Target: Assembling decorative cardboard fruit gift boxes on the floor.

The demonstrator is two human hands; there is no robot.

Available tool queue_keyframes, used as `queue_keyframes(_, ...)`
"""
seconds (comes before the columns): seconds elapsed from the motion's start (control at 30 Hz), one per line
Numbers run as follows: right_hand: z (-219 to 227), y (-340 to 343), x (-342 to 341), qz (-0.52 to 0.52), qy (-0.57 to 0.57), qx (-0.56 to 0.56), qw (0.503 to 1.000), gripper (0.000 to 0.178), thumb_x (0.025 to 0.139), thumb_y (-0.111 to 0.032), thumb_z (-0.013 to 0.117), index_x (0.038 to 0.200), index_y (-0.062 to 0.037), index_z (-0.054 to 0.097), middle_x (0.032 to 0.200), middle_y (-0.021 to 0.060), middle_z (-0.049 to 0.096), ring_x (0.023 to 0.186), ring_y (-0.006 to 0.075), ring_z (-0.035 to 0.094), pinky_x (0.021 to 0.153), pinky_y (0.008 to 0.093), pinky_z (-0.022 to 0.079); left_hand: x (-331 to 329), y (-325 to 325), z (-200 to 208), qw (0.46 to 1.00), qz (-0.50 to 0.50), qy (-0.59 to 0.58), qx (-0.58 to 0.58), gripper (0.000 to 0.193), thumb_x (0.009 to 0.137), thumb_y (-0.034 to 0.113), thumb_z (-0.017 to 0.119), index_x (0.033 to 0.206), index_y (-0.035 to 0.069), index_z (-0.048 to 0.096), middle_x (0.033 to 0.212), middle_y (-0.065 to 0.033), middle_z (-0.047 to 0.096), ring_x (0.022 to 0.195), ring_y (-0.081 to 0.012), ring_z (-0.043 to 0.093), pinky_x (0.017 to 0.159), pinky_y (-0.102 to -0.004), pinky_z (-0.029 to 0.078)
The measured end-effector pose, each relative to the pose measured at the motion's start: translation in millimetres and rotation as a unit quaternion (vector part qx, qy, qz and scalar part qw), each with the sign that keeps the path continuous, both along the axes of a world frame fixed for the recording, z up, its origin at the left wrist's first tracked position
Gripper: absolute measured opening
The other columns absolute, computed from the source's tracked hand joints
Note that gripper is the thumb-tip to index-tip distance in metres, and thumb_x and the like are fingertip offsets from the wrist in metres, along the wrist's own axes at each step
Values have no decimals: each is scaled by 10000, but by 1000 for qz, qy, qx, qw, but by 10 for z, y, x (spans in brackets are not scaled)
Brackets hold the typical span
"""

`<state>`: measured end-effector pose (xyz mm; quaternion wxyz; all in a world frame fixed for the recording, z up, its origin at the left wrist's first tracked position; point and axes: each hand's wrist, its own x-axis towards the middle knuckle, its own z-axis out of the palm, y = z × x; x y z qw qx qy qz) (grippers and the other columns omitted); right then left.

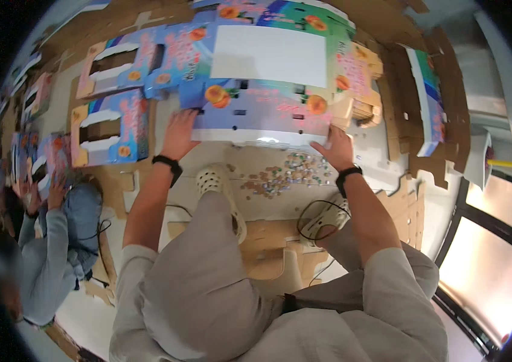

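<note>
In front of me lies a cardboard box blank, printed blue, purple and green with peaches and a white panel. Its near flap has small slots and round holes. My left hand is closed on the flap's left edge, its fingers partly hidden. At the opposite end, my right hand grips the near right corner, with the thumb along the front edge. Under and in front of this edge, many small round cut-out pieces lie scattered on the floor.
Two folded boxes with cut-out openings stand at left, a nearer box and a farther box. Brown cardboard leans at right beside a dark-framed glass panel. A co-worker sits at far left, hands on another box.
</note>
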<state>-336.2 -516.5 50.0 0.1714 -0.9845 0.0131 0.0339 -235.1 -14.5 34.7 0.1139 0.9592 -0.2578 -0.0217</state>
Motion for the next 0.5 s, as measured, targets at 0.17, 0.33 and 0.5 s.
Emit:
queue_keyframes(0.17,14,-212,-199,77,47,-90,992,885,712,-407,929,1418,-51,531,1525,171,547,1464,325,467,1181,466,378,140,-80,9,997,-30,61,-20,969,612,161,956,1465,79,503,1408,-116,585,1362,-351,517,1189,-469,392)
queue_keyframes(0.33,-41,-194,-197,96,81,-148,981,1041,681,-394,952,1522,-47,446,1588,178,490,1496,322,436,1200,463,366,124,-117,76,997,-44,57,31,949,601,143,954,1440,71,516,1362,-94,595,1328,-311,537,1174,-461,408)
queue_keyframes(0.5,37,0,-70,-12,88,-28,996,1128,669,-376,958,1558,15,385,1528,194,550,1442,338,500,1198,474,368,130,-183,-19,995,-69,27,69,913,634,110,932,1441,55,508,1374,-92,585,1329,-310,534,1178,-457,403)
